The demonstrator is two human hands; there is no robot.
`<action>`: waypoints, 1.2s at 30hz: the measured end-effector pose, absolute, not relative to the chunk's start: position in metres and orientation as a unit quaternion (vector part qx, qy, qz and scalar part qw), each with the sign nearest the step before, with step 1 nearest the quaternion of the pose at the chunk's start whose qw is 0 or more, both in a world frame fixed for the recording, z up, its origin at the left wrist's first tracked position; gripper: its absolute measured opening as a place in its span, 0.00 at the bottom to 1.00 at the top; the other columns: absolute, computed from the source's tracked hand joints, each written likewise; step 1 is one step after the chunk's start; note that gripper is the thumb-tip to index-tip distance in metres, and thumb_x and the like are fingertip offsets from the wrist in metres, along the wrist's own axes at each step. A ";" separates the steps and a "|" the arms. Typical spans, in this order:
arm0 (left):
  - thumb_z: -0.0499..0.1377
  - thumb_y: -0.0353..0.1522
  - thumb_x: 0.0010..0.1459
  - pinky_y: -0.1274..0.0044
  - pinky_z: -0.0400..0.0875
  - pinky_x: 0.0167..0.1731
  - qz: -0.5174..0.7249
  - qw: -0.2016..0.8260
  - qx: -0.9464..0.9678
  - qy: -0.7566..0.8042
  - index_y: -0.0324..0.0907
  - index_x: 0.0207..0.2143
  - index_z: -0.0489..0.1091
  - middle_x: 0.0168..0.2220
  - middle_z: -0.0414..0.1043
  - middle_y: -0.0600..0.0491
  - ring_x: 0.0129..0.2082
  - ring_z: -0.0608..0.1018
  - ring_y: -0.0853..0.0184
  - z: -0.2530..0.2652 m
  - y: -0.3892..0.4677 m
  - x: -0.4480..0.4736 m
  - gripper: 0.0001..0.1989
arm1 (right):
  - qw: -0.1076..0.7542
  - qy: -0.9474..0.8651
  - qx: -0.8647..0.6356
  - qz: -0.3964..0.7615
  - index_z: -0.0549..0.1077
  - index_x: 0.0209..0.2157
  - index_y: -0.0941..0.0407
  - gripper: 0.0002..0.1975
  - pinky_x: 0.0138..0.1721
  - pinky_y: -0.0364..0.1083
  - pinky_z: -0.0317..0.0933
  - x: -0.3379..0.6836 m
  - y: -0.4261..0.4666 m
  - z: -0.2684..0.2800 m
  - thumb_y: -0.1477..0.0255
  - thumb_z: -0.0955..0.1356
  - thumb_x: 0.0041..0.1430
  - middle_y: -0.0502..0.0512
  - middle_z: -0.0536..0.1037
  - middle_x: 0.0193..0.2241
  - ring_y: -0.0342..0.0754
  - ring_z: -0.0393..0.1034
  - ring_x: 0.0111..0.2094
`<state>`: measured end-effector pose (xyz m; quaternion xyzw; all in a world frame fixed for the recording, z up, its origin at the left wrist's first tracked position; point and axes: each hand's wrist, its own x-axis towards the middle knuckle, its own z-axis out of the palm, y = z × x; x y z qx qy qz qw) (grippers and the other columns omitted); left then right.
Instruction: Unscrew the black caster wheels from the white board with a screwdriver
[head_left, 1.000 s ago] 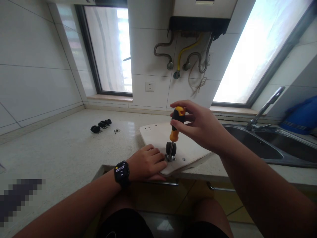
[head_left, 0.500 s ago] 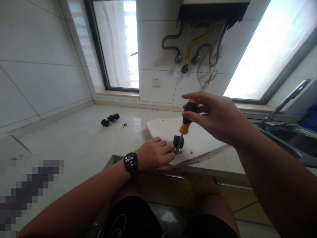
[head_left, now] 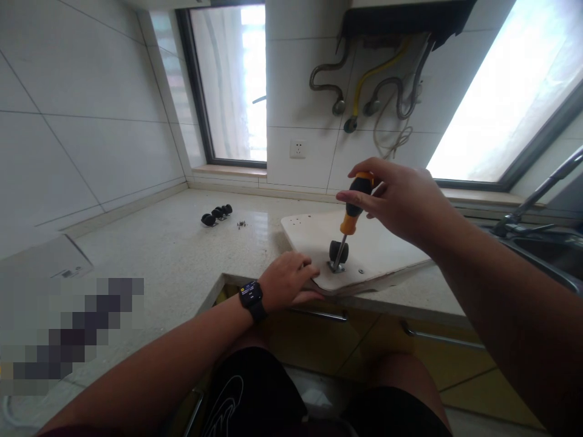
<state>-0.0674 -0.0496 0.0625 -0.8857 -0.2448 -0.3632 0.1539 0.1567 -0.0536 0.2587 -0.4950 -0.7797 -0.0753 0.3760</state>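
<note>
Caster (head_left: pixel 334 250) between left hand (head_left: pixel 288 280), seemingly clasping board (head_left: pixel 387 249) edge, and right hand (head_left: pixel 395 193), gripping screwdriver (head_left: pixel 354 206)

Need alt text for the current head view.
Right hand holds a screwdriver, tip at the base of a caster on a white board; left hand holds the board's near corner. Three more casters and small screws lie on the counter to the left; a sink is at right.

Yellow-and-black screwdriver (head_left: pixel 356 203), white board (head_left: pixel 378 240), black caster (head_left: pixel 341 251)
</note>
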 end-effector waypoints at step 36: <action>0.54 0.46 0.71 0.68 0.74 0.38 -0.352 -0.099 -0.868 -0.336 0.41 0.63 0.61 0.38 0.77 0.49 0.34 0.80 0.59 0.012 -0.030 -0.076 0.26 | 0.189 -0.845 -0.500 -0.029 0.75 0.54 0.53 0.27 0.37 0.54 0.68 0.164 -0.056 0.291 0.50 0.68 0.62 0.59 0.82 0.40 0.57 0.77 0.38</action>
